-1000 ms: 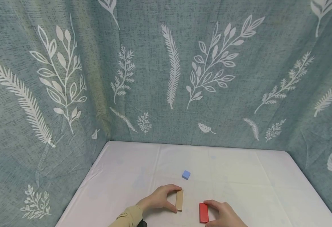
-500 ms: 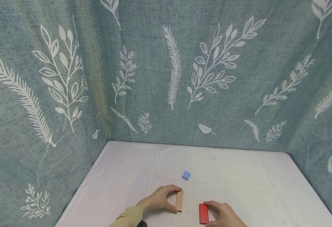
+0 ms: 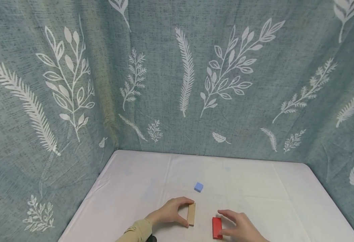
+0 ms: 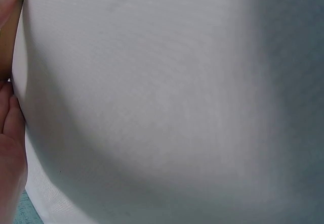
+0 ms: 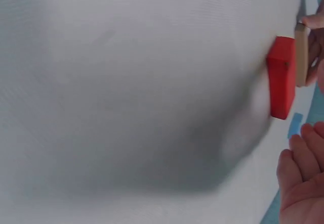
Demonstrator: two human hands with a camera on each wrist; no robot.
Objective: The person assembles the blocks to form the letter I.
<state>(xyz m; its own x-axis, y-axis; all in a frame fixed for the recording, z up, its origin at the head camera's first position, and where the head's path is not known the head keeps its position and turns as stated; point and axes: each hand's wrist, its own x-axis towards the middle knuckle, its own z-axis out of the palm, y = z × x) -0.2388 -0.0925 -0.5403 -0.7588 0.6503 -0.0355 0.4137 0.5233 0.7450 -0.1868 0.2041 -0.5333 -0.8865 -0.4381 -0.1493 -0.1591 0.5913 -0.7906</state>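
My left hand [image 3: 171, 211] pinches a flat tan wooden block [image 3: 191, 214] by its two ends, thumb at the near end and index finger at the far end. In the left wrist view the same wooden block [image 4: 8, 42] shows at the left edge between thumb and fingers. To its right on the table lies a red rectangular block [image 3: 216, 228]. Beside it my right hand [image 3: 242, 226] is spread, index finger apart from its far end and thumb overlapping its near right side. The right wrist view shows the red block [image 5: 282, 77] with no fingers around it.
A small blue block [image 3: 199, 187] lies beyond the other two on the white-covered table [image 3: 255, 188]. A grey-green curtain [image 3: 165, 84] with white leaf prints hangs round the back and sides.
My right hand has released the red block, its index finger lifting off the far end and the fingers spreading. The left hand and the wooden block keep their place.
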